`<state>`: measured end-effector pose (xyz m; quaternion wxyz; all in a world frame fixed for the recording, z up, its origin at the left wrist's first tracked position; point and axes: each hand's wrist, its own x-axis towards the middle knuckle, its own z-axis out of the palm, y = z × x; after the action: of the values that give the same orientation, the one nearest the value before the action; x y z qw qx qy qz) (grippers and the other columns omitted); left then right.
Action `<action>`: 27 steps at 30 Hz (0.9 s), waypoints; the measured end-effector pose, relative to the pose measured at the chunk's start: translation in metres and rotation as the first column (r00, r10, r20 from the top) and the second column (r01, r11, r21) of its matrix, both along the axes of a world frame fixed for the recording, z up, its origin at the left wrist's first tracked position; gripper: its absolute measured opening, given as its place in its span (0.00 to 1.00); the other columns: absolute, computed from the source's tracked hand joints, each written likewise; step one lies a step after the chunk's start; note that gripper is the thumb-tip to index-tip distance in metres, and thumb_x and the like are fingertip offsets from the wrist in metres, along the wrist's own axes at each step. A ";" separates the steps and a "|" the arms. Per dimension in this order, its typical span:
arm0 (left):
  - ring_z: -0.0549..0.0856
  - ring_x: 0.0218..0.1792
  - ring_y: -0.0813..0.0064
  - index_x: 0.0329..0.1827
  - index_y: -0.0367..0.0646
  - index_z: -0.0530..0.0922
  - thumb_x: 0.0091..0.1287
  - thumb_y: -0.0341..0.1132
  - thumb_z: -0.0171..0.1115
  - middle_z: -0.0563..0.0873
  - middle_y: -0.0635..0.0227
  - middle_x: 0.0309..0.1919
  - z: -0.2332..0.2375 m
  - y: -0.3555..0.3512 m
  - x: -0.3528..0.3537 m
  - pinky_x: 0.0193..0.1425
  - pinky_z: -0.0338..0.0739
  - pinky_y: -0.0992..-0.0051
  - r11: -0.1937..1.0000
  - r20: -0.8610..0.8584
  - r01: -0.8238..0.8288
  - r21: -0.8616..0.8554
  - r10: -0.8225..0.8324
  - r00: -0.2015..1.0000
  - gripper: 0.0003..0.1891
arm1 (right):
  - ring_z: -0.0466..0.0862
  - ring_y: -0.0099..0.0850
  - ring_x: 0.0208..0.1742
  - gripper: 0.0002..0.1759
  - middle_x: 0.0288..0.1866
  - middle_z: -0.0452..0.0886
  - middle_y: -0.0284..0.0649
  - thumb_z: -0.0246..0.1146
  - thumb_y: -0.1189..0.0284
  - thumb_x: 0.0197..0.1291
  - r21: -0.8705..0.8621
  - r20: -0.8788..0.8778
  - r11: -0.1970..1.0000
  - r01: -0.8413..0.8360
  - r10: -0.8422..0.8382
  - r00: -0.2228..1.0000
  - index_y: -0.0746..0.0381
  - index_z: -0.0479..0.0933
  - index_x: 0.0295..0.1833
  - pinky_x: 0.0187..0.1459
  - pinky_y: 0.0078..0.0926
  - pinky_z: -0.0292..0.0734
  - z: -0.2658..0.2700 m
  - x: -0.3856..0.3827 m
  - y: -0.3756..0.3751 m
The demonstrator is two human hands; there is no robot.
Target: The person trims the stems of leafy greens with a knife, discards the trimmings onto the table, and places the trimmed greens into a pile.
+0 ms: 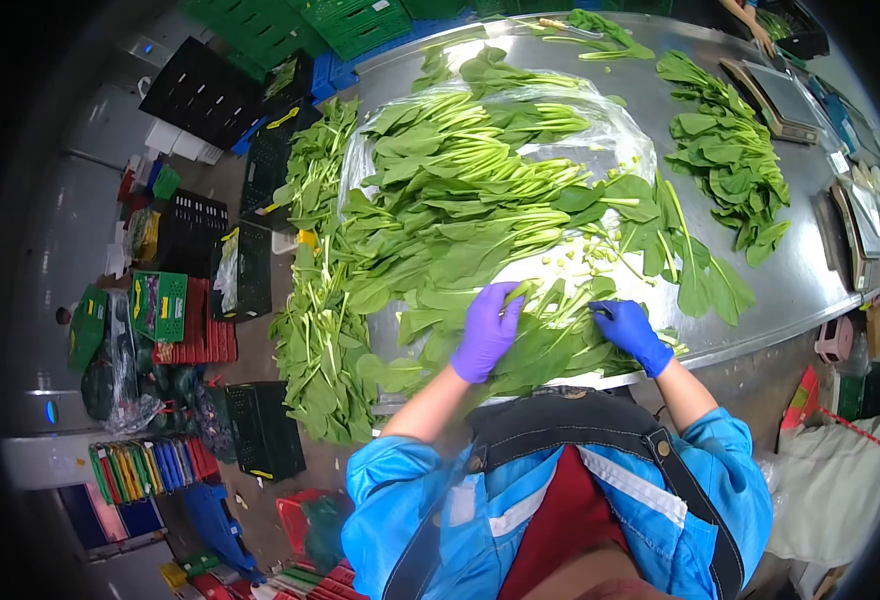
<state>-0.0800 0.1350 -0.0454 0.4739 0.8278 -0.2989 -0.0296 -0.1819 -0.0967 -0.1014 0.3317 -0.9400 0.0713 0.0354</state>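
Note:
My left hand (490, 330), in a violet-blue glove, is closed on a stalk of leafy greens (523, 292) at the near edge of the pile. My right hand (632, 330), in a blue glove, is closed just to the right, above the near stalks. Something small and dark shows at its fingertips, too small to name. Between and below the hands lie loose green leaves (550, 350). Beyond them, short cut stem pieces (585, 255) are scattered over a white surface. The large pile of leafy greens (450, 190) rests partly on clear plastic (625, 125).
A metal table (720, 285) carries another row of greens (725, 150) and weighing scales (775, 95) on the right. Greens overhang dark crates (260, 180) at left. Green crates (360, 25) are stacked behind. Another person's hand (763, 38) appears top right.

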 end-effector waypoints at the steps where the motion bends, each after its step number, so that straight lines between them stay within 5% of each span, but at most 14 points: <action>1: 0.81 0.42 0.60 0.45 0.37 0.77 0.64 0.34 0.57 0.82 0.57 0.39 0.001 0.005 0.004 0.47 0.74 0.68 1.000 -0.005 -0.012 0.001 0.012 1.000 0.11 | 0.81 0.46 0.31 0.13 0.26 0.80 0.49 0.60 0.67 0.56 0.059 -0.025 0.997 0.045 -0.043 0.999 0.55 0.82 0.47 0.35 0.41 0.75 0.007 -0.003 -0.001; 2: 0.81 0.45 0.64 0.47 0.36 0.76 0.65 0.35 0.56 0.82 0.58 0.43 0.002 0.009 0.010 0.50 0.74 0.69 0.979 -0.443 0.036 -0.199 -0.123 0.888 0.12 | 0.81 0.46 0.30 0.13 0.25 0.80 0.48 0.61 0.67 0.56 0.119 -0.059 0.988 0.095 -0.088 0.994 0.55 0.82 0.47 0.35 0.40 0.75 0.012 -0.008 0.000; 3: 0.81 0.48 0.68 0.49 0.35 0.76 0.66 0.35 0.55 0.82 0.59 0.46 0.002 0.011 0.014 0.53 0.73 0.71 0.919 -0.748 -0.015 -0.393 -0.310 0.586 0.14 | 0.79 0.38 0.24 0.16 0.28 0.82 0.42 0.62 0.65 0.57 0.190 -0.066 0.974 0.122 -0.111 0.992 0.54 0.81 0.51 0.32 0.33 0.74 0.015 -0.005 0.004; 6: 0.80 0.51 0.72 0.53 0.33 0.75 0.67 0.37 0.53 0.82 0.60 0.49 0.001 0.010 0.025 0.56 0.73 0.72 0.940 -0.809 0.089 -0.328 -0.329 0.487 0.17 | 0.75 0.27 0.21 0.21 0.35 0.84 0.35 0.64 0.63 0.58 0.565 -0.015 0.816 0.125 -0.141 0.990 0.55 0.76 0.58 0.30 0.24 0.72 0.029 0.016 0.026; 8: 0.81 0.49 0.71 0.53 0.33 0.75 0.67 0.38 0.53 0.82 0.59 0.49 -0.002 0.011 0.031 0.55 0.73 0.73 0.933 -0.788 0.104 -0.344 -0.348 0.508 0.18 | 0.71 0.18 0.23 0.27 0.45 0.81 0.31 0.65 0.65 0.58 0.650 -0.021 0.759 0.039 -0.034 0.999 0.55 0.72 0.63 0.28 0.20 0.69 0.050 0.030 0.043; 10: 0.82 0.45 0.70 0.55 0.33 0.74 0.66 0.38 0.52 0.83 0.58 0.47 0.003 0.015 0.041 0.52 0.75 0.74 0.915 -0.739 0.130 -0.383 -0.388 0.551 0.19 | 0.77 0.19 0.33 0.28 0.48 0.82 0.35 0.65 0.65 0.58 0.633 -0.009 0.774 0.006 0.000 1.000 0.57 0.70 0.64 0.36 0.20 0.73 0.040 0.037 0.050; 12: 0.82 0.40 0.73 0.51 0.33 0.76 0.66 0.38 0.50 0.84 0.58 0.45 0.012 0.034 0.067 0.46 0.76 0.74 0.951 -0.820 -0.016 -0.308 -0.257 0.512 0.18 | 0.80 0.24 0.45 0.26 0.51 0.81 0.39 0.65 0.65 0.59 0.778 -0.099 0.618 0.114 -0.060 0.993 0.59 0.72 0.62 0.47 0.22 0.74 0.009 0.040 0.049; 13: 0.82 0.39 0.75 0.49 0.35 0.77 0.66 0.40 0.50 0.84 0.60 0.43 0.010 0.044 0.083 0.45 0.76 0.75 0.941 -0.831 -0.068 -0.332 -0.258 0.493 0.18 | 0.80 0.29 0.53 0.25 0.53 0.81 0.42 0.64 0.64 0.59 0.670 -0.121 0.724 0.162 -0.109 0.987 0.61 0.73 0.61 0.53 0.25 0.73 0.000 0.038 0.043; 15: 0.82 0.38 0.77 0.47 0.36 0.79 0.67 0.42 0.50 0.85 0.62 0.41 0.005 0.043 0.096 0.43 0.76 0.75 0.928 -0.843 -0.122 -0.351 -0.257 0.473 0.18 | 0.80 0.30 0.53 0.24 0.53 0.81 0.43 0.64 0.64 0.59 0.590 -0.118 0.791 0.164 -0.116 0.986 0.61 0.74 0.60 0.53 0.26 0.73 -0.024 0.036 0.033; 17: 0.81 0.36 0.79 0.45 0.40 0.80 0.64 0.46 0.57 0.86 0.64 0.38 -0.003 0.017 0.090 0.41 0.75 0.77 0.996 -0.691 0.041 0.079 0.026 0.722 0.18 | 0.81 0.31 0.52 0.22 0.52 0.81 0.44 0.63 0.64 0.60 0.534 -0.121 0.831 0.159 -0.111 0.986 0.62 0.75 0.58 0.53 0.26 0.73 -0.026 0.037 0.033; 19: 0.82 0.38 0.71 0.46 0.41 0.80 0.51 0.45 0.72 0.85 0.63 0.38 -0.057 0.000 0.079 0.44 0.76 0.73 0.928 -0.447 0.221 0.301 -0.067 0.892 0.23 | 0.81 0.33 0.51 0.22 0.50 0.82 0.44 0.63 0.63 0.59 0.545 -0.110 0.822 0.168 -0.128 0.986 0.62 0.76 0.57 0.53 0.27 0.73 -0.018 0.038 0.036; 20: 0.82 0.43 0.59 0.46 0.43 0.80 0.48 0.44 0.72 0.83 0.57 0.42 -0.092 -0.006 0.070 0.48 0.75 0.64 0.890 -0.094 0.171 0.423 -0.144 0.985 0.24 | 0.82 0.35 0.49 0.22 0.47 0.83 0.45 0.62 0.62 0.59 0.554 -0.100 0.813 0.177 -0.147 0.984 0.62 0.76 0.56 0.52 0.28 0.74 -0.016 0.038 0.036; 21: 0.80 0.46 0.57 0.48 0.44 0.80 0.46 0.43 0.72 0.82 0.57 0.44 -0.116 -0.013 0.068 0.50 0.75 0.62 0.840 0.001 0.220 0.496 -0.254 0.967 0.25 | 0.82 0.35 0.49 0.22 0.47 0.83 0.45 0.62 0.62 0.59 0.552 -0.098 0.815 0.178 -0.148 0.984 0.62 0.76 0.56 0.52 0.28 0.74 -0.017 0.037 0.034; 27: 0.82 0.44 0.59 0.47 0.42 0.81 0.47 0.42 0.71 0.83 0.58 0.42 -0.100 -0.010 0.065 0.50 0.75 0.65 0.858 -0.118 0.282 0.430 -0.256 0.959 0.23 | 0.84 0.30 0.44 0.19 0.47 0.83 0.45 0.62 0.67 0.60 0.465 -0.136 0.855 0.228 -0.185 0.973 0.61 0.76 0.57 0.48 0.26 0.76 -0.032 0.021 0.010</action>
<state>-0.0150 0.1246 -0.1453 0.2730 0.8625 -0.3833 -0.1860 -0.1608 -0.0869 -0.1334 0.5517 -0.8135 0.1750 0.0569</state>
